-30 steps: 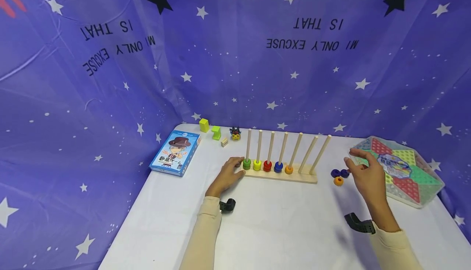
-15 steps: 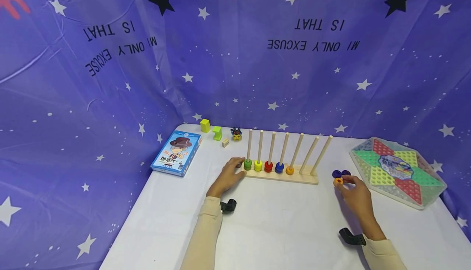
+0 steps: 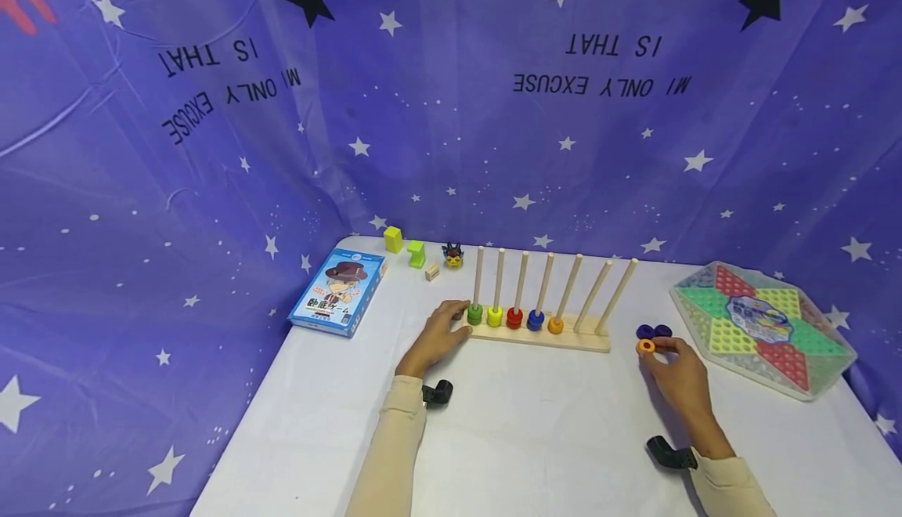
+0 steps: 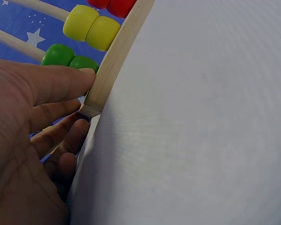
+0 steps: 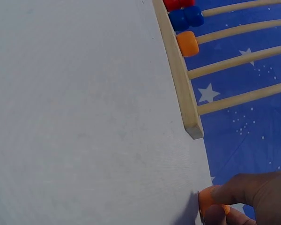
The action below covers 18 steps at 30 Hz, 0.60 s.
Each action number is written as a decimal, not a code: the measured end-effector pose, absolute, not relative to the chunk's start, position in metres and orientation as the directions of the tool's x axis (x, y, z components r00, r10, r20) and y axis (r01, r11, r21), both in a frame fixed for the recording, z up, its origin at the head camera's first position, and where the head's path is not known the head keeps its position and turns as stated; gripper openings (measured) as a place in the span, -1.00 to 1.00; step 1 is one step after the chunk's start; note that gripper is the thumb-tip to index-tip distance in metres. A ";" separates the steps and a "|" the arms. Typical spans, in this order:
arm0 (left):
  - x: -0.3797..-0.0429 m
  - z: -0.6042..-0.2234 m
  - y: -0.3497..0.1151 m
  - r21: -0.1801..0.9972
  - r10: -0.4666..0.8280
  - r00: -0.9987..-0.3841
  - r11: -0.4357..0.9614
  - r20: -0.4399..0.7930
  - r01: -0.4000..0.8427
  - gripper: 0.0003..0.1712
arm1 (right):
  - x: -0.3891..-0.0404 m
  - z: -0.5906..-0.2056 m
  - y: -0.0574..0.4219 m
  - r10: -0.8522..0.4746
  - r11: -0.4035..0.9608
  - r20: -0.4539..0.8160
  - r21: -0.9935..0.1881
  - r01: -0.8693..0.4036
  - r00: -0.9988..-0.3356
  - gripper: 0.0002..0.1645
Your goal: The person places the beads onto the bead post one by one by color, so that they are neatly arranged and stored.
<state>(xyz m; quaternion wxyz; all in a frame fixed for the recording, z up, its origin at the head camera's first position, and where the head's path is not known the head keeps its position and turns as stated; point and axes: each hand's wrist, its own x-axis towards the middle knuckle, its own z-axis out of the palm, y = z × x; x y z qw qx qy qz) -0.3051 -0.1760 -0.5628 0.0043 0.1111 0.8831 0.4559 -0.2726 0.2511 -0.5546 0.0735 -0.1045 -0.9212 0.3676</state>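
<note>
My left hand (image 3: pixel 435 340) grips the left end of a wooden peg rack (image 3: pixel 535 338), thumb at the front and fingers behind, beside the green beads (image 3: pixel 475 316). Pairs of yellow (image 4: pixel 81 23), red (image 3: pixel 514 318) and blue beads (image 3: pixel 535 320) follow along the pegs. One orange bead (image 5: pixel 188 44) sits on the fifth peg; the two rightmost pegs are bare. Right of the rack, my right hand (image 3: pixel 685 380) pinches a loose orange bead (image 5: pixel 206 200) between thumb and fingers. Two dark purple beads (image 3: pixel 644 332) lie just behind it on the table.
A hexagonal board-game box (image 3: pixel 757 321) lies at the right. At the left is a blue card-game box (image 3: pixel 338 291). Green blocks (image 3: pixel 416 254), a small wooden piece (image 3: pixel 432 272) and a horned toy figure (image 3: pixel 453 255) stand at the back, before a purple starry cloth (image 3: pixel 451 110).
My right hand has come down and left from above the beads and taken hold of the loose orange bead, which is now slightly tilted. My left hand has stayed on the rack.
</note>
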 end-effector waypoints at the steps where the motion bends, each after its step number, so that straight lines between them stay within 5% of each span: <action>1: -0.305 -0.563 -0.176 0.806 0.200 -0.975 0.560 0.093 0.192 -0.39 | -0.273 -0.555 0.251 0.244 0.711 0.063 -0.690 0.135 -0.968 -0.46; 18: -0.306 -0.565 -0.177 0.803 0.199 -0.976 0.567 0.083 0.184 -0.38 | -0.275 -0.547 0.246 0.239 0.749 0.125 -0.655 0.101 -0.963 -0.45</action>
